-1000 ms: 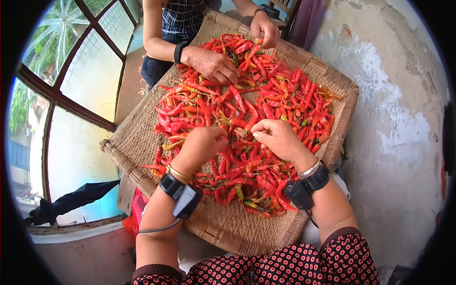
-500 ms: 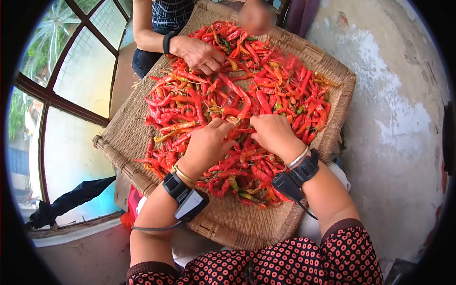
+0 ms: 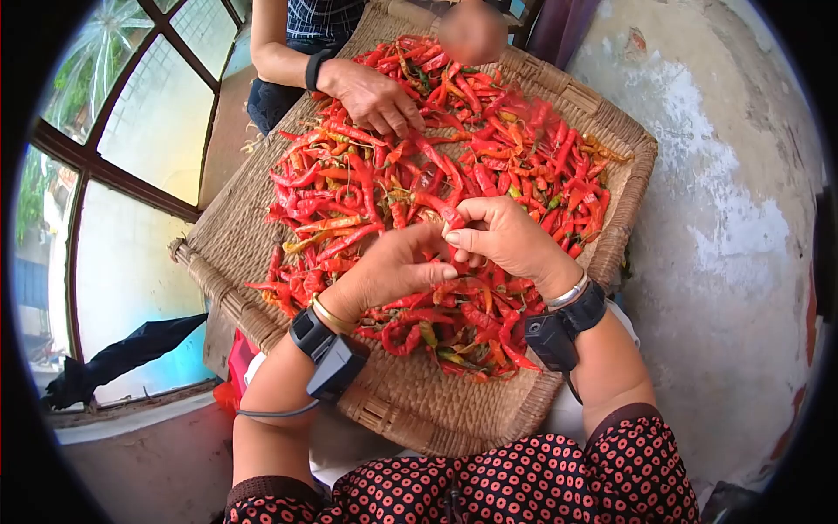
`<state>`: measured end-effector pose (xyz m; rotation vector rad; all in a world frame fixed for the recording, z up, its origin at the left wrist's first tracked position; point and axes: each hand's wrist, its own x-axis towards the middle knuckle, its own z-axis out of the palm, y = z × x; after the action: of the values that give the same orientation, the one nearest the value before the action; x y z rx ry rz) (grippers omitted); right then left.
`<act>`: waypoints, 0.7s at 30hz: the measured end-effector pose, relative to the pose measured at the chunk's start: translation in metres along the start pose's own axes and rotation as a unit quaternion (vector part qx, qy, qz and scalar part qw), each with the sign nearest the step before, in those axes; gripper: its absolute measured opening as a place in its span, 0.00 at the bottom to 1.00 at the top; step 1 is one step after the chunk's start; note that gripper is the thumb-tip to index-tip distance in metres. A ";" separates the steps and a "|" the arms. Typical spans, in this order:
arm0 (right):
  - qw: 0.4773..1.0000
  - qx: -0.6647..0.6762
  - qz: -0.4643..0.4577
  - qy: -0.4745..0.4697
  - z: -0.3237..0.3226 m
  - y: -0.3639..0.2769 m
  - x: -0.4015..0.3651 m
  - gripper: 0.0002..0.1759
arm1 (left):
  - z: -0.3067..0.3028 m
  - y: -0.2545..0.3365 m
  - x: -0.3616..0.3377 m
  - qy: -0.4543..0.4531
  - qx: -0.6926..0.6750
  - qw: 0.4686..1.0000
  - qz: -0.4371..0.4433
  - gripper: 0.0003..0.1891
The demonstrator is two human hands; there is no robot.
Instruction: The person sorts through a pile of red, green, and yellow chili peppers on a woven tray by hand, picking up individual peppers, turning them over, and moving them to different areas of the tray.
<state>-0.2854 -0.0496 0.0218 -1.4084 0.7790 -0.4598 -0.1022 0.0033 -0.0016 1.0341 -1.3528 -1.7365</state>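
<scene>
A heap of mostly red chili peppers, some orange or green, lies on a woven tray. Above its near middle, my right hand is closed, with thumb and forefinger pinching the end of a red chili pepper. That pepper points up and to the left. My left hand is just beside it, thumb stretched out and apart from the fingers. Its fingertips come close to the pinched pepper; whether they touch it is hidden.
Across the tray, another person's hand rests among the peppers; a blurred patch covers something beside it. Framed window panes and a dark folded umbrella-like thing are at the left. A patchy plaster wall stands to the right.
My right hand has lifted slightly from the heap and now pinches a chili pepper. My left hand has turned and moved toward it. The other person's hand has shifted slightly right.
</scene>
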 end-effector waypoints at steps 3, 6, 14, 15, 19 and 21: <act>0.997 0.063 0.030 -0.016 0.000 0.000 -0.003 0.04 | 0.003 -0.001 -0.003 -0.058 -0.021 0.994 -0.086 0.13; 0.999 0.043 0.008 -0.026 -0.004 0.000 -0.005 0.07 | -0.002 0.001 -0.002 -0.082 0.013 0.990 -0.111 0.11; 0.895 -0.438 -0.076 0.034 -0.017 0.026 0.001 0.18 | -0.023 0.011 -0.006 0.008 0.109 0.989 -0.095 0.11; 0.872 -0.477 -0.109 -0.006 -0.014 0.026 0.001 0.18 | -0.023 0.013 -0.005 0.031 0.081 0.991 -0.104 0.12; 0.873 -0.481 -0.004 -0.079 -0.009 0.014 -0.004 0.17 | -0.025 0.018 -0.002 -0.033 0.173 0.969 -0.172 0.12; 0.883 -0.464 -0.039 -0.057 -0.011 0.021 -0.005 0.13 | -0.027 0.015 0.001 -0.050 0.178 0.966 -0.179 0.12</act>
<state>-0.2998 -0.0504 0.0026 -2.3420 0.8888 -0.0272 -0.0775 -0.0122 0.0091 1.4824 -1.6639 -1.8596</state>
